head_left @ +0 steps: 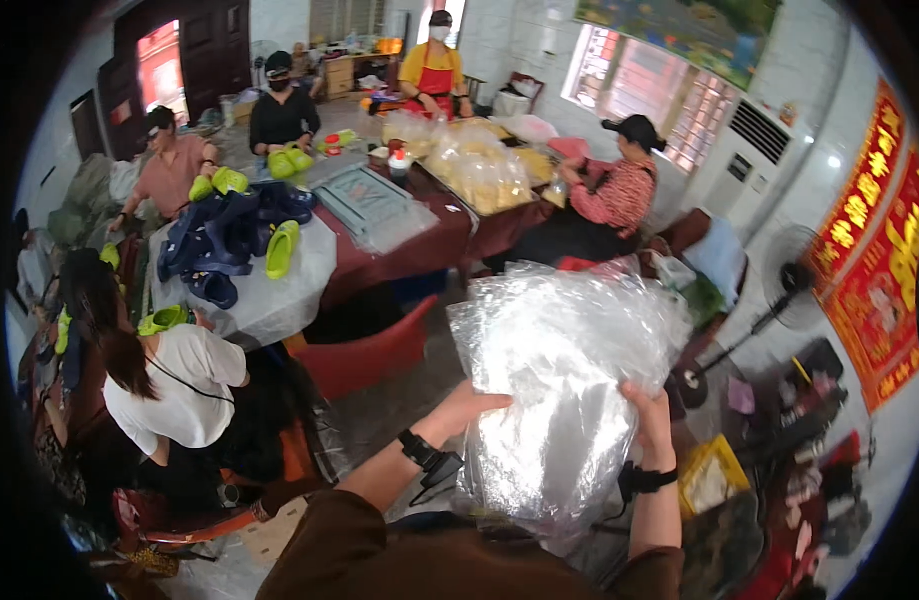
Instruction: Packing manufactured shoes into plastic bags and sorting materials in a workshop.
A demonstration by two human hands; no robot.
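A thick stack of clear plastic bags [565, 380] hangs in front of me, shiny with glare and uneven at its edges. My left hand [468, 412] grips its left side, the thumb lying over the front and the fingers hidden behind. On the opposite side, my right hand [648, 415] pinches the stack's edge, thumb in front. Dark bands are strapped round both my wrists. Nothing else touches either hand.
Ahead left, a table [310, 262] bears navy clogs [225, 240] and lime-green clogs [282, 248]. Filled clear bags [485, 165] lie on the far table. A red chair [365, 350] stands near my left. Several people work around the tables. To my right are a fan [790, 278] and a yellow crate [715, 475].
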